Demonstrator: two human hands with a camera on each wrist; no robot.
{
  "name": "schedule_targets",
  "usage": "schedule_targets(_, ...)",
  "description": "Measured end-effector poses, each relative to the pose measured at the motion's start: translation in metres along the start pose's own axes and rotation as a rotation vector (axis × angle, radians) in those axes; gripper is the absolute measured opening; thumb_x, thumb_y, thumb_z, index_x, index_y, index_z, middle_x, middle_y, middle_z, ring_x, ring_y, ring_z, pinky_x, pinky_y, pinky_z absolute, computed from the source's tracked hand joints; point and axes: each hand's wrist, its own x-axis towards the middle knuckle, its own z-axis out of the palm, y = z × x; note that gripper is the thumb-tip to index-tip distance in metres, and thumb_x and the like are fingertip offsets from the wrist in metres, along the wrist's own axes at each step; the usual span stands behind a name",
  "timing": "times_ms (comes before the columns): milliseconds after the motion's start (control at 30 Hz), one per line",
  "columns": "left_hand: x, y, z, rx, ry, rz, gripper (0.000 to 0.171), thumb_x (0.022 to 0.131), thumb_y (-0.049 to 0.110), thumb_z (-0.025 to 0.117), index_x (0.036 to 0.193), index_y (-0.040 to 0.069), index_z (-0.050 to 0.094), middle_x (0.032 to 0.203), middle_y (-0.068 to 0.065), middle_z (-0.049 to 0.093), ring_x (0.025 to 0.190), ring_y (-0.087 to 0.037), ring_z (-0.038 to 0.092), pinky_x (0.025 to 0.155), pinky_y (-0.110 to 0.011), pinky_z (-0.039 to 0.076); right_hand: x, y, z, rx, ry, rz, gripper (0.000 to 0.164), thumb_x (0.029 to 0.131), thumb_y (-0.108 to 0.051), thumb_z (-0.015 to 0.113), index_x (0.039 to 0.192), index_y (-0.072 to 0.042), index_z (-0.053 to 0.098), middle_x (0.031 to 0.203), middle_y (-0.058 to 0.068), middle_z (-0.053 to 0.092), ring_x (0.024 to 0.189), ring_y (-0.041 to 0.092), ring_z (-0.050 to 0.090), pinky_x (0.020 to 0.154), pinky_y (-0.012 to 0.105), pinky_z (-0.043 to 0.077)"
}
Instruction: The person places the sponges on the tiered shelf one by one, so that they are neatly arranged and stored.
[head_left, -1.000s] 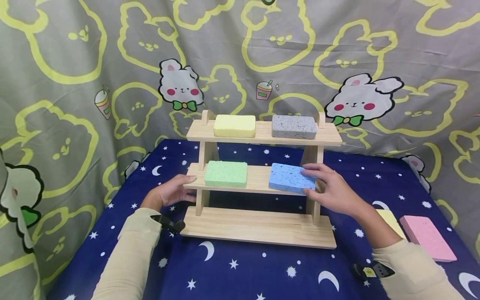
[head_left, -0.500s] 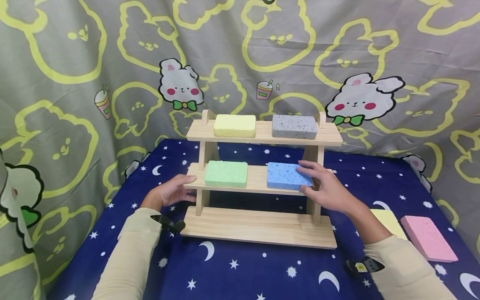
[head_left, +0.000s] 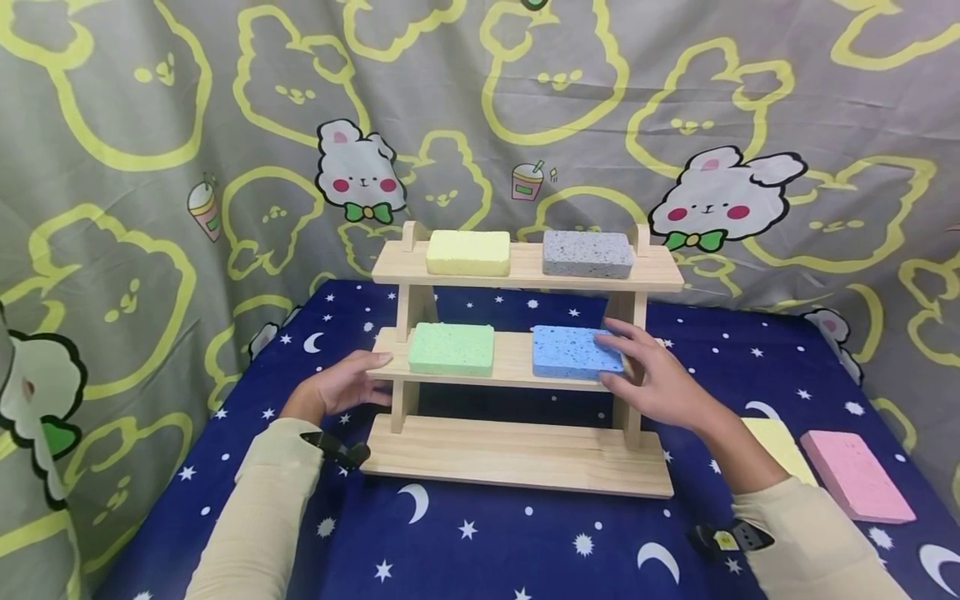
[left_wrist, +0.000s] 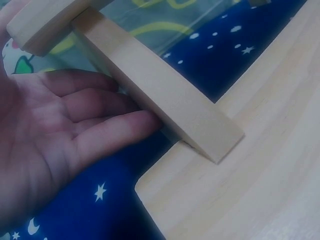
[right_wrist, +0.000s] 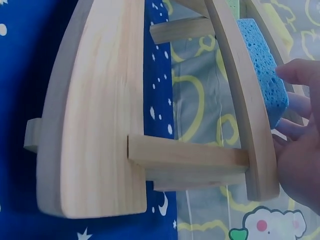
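A three-tier wooden shelf (head_left: 517, 454) stands on the table. My left hand (head_left: 341, 385) holds the left end of its middle tier, thumb on top and fingers below. In the left wrist view those fingers (left_wrist: 115, 132) lie against an upright support. At the right of the middle tier lies a blue sponge (head_left: 570, 352); my right hand (head_left: 651, 375) holds its right end, thumb at the front edge and fingers on top. A green sponge (head_left: 452, 348) lies at the left of that tier. The top tier bears a yellow sponge (head_left: 468, 253) and a grey sponge (head_left: 587, 254).
To the right on the starry blue cloth (head_left: 480, 550) lie a pink sponge (head_left: 858, 477) and a second yellow sponge (head_left: 776, 442), partly behind the right forearm. A patterned grey curtain (head_left: 450, 100) hangs close behind the shelf.
The blue sponge has shifted slightly left and turned, so it now lies straighter along the middle tier. My right hand has moved left with it; the left hand stays put.
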Motion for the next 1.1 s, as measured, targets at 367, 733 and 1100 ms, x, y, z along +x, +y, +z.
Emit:
schedule_targets(367, 0.0, 0.001, 0.0, -0.022, -0.004, 0.007, 0.05, 0.096, 0.026, 0.042, 0.134, -0.006, 0.039, 0.117, -0.007, 0.059, 0.114, -0.027, 0.053, 0.089, -0.052, 0.047, -0.026, 0.008, -0.011, -0.019, 0.113, 0.022, 0.05, 0.086, -0.018, 0.068, 0.132, -0.003, 0.053, 0.144, 0.017, 0.039, 0.128, 0.043, 0.037, 0.093, 0.052, 0.038)
schedule_targets(733, 0.0, 0.001, 0.0, -0.03, -0.015, 0.011, 0.048, 0.096, 0.025, 0.041, 0.133, -0.007, 0.039, 0.115, -0.006, 0.06, 0.115, -0.028, 0.052, 0.089, -0.051, 0.048, -0.06, 0.021, -0.019, 0.032, 0.199, 0.151, 0.05, 0.089, -0.017, 0.065, 0.133, -0.002, 0.049, 0.142, 0.021, 0.038, 0.13, 0.047, 0.034, 0.101, 0.056, 0.03)
schedule_targets(1100, 0.0, 0.0, 0.0, -0.011, -0.009, 0.002, 0.054, 0.096, 0.026, 0.041, 0.136, -0.009, 0.034, 0.119, -0.009, 0.058, 0.122, -0.034, 0.047, 0.09, -0.052, 0.047, -0.092, 0.036, -0.017, -0.007, 0.239, 0.29, 0.05, 0.092, -0.025, 0.06, 0.136, -0.004, 0.047, 0.142, 0.021, 0.038, 0.127, 0.047, 0.036, 0.088, -0.005, 0.016)
